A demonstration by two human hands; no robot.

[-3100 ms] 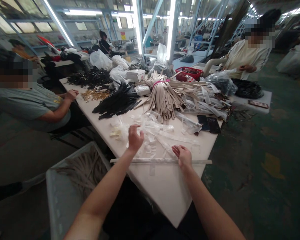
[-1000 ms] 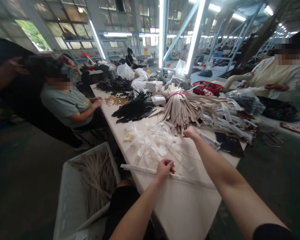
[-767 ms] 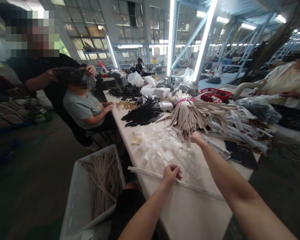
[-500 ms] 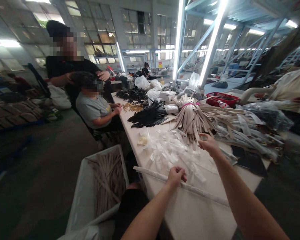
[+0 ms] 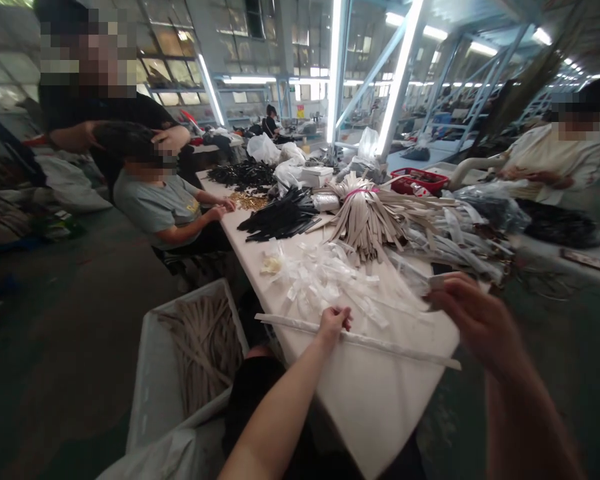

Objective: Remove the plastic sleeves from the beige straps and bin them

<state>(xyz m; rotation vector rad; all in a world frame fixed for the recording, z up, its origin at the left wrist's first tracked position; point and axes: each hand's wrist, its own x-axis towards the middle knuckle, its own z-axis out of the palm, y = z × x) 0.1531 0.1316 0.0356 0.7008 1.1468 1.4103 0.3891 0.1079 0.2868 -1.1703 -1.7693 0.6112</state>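
My left hand (image 5: 336,323) rests closed on a long pale strip (image 5: 400,348) that lies across the near part of the table; whether its fingers hold anything is too small to tell. At the table's right edge my right hand (image 5: 463,300) pinches the end of a beige strap (image 5: 405,283), which stretches back toward the tied bundle of beige straps (image 5: 365,217). Crumpled clear plastic sleeves (image 5: 315,277) lie beyond my left hand. A pile of black straps (image 5: 280,213) sits behind them.
A white crate (image 5: 143,373) of beige straps stands left of the table (image 5: 370,413). A seated person in grey (image 5: 153,207) works at the far left edge, another person standing behind. A red basket (image 5: 420,180) and wrapped straps (image 5: 465,247) lie at the right.
My right hand has moved right and nearer from the bundle, drawing a strap out. My left hand stays at the pale strip. The view has shifted to the right.
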